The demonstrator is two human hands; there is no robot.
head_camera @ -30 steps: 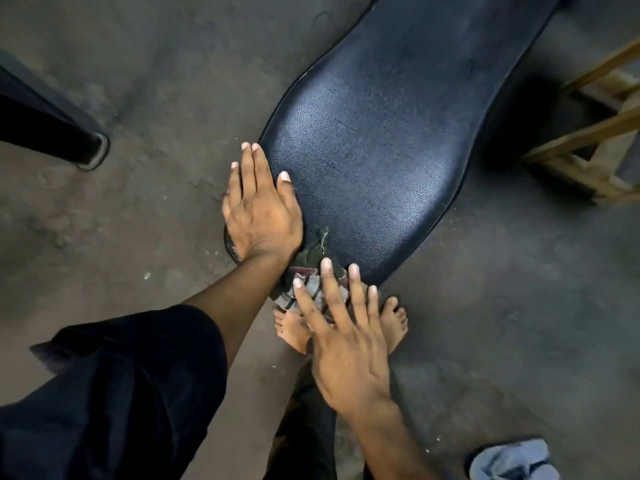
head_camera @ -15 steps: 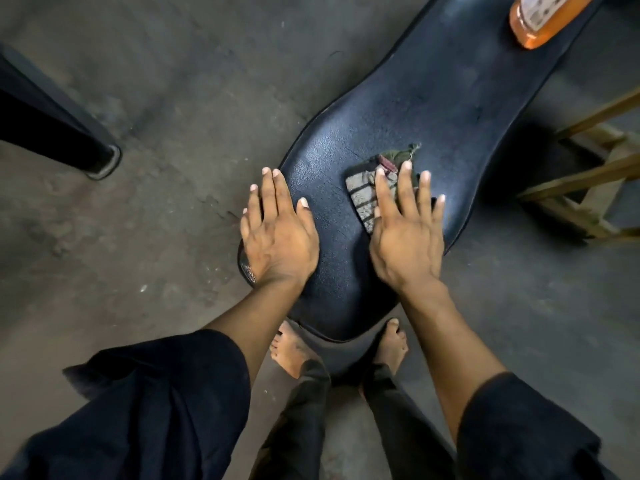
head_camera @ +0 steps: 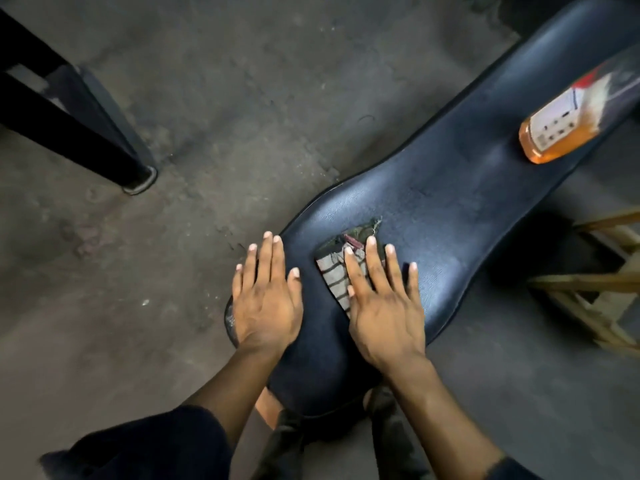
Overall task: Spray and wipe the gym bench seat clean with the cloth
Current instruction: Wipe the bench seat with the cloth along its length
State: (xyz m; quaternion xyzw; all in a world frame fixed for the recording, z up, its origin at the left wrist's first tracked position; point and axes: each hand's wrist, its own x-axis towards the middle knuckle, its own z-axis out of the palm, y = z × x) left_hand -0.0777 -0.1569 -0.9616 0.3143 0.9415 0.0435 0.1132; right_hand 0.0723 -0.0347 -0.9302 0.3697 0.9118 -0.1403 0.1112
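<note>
The dark blue padded bench seat [head_camera: 460, 209] runs from the bottom centre up to the top right. A striped grey cloth [head_camera: 334, 271] lies on its near part, pressed flat under the fingers and palm of my right hand [head_camera: 382, 303]. My left hand [head_camera: 265, 299] rests flat, fingers spread, on the seat's left edge and holds nothing. A bottle of orange liquid [head_camera: 568, 126] with a white label lies on its side further up the seat, well beyond both hands.
Bare concrete floor surrounds the bench. A black metal frame leg [head_camera: 138, 178] stands at the left. A wooden frame [head_camera: 595, 292] sits close to the seat's right side. My feet and dark trouser legs are under the near end.
My right hand slid the cloth from the seat's near tip up onto its middle. The view has tilted up, so the orange bottle now shows. My left hand stays on the left edge.
</note>
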